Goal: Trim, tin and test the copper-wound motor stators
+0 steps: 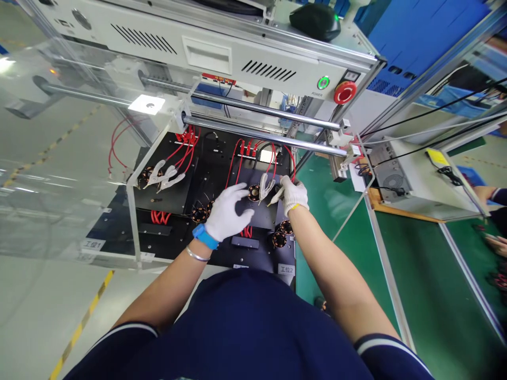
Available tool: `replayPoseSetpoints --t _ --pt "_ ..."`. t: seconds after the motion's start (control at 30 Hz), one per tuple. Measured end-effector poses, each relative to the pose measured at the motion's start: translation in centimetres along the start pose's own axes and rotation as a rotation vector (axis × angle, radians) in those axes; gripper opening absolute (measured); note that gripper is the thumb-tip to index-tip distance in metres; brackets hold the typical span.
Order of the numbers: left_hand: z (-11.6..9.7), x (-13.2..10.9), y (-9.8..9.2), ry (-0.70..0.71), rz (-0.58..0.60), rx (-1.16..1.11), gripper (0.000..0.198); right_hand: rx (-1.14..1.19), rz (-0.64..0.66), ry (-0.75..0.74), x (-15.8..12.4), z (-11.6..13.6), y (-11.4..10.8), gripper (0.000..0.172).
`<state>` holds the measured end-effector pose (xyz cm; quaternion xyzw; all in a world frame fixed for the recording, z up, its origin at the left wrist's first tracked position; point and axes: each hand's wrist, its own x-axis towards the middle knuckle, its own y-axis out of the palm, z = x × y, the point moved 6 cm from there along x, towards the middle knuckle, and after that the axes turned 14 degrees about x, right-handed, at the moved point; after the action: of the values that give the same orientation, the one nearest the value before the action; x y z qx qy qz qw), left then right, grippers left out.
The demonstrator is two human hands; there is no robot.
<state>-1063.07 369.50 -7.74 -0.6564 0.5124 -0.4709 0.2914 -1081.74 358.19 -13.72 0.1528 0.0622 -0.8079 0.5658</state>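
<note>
My left hand, in a white glove, has its fingers apart beside a copper-wound motor stator on the black test plate. Nothing sits between its fingers. My right hand, also gloved, is closed around a grey test clip with a red lead. Another grey clip reaches to the stator between my hands. More copper-wound stators lie by my left wrist, and a further pair is near the plate's right front corner. Several grey clips are gathered at a stator on the left station.
Steel guide rails cross above the plate, with a clear plastic guard at the left. A white machine panel carries a green-lit power button and a red emergency stop. A white equipment case stands at the right.
</note>
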Motion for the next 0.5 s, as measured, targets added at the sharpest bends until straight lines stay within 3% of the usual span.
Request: replayPoseSetpoints --t 0.1,0.2,0.27,0.37,0.43,0.5 --pt "3.0 -1.7 -0.5 -0.291 -0.028 0.092 0.066 -0.054 -0.056 -0.035 -0.5 0.3 -1.2 0.039" --pt "5.6 -2.7 0.9 -0.555 0.147 0.173 0.079 -0.155 -0.036 -0.233 -2.2 2.2 -1.6 0.05" --pt "6.3 -2.5 2.0 -0.596 0.235 0.159 0.065 -0.298 0.161 -0.546 -4.3 4.4 -0.5 0.044" --pt "7.0 -1.5 2.9 -0.61 0.259 0.093 0.037 -0.613 0.634 -1.003 -9.0 6.0 2.3 0.032" --pt "7.3 -1.0 2.8 -0.628 0.242 0.033 0.028 -0.845 0.844 -1.132 -11.0 5.6 3.6 0.03" --pt "7.2 -0.5 2.4 -0.651 0.2 -0.047 0.024 -1.036 0.925 -1.149 -11.6 4.9 4.5 0.026"
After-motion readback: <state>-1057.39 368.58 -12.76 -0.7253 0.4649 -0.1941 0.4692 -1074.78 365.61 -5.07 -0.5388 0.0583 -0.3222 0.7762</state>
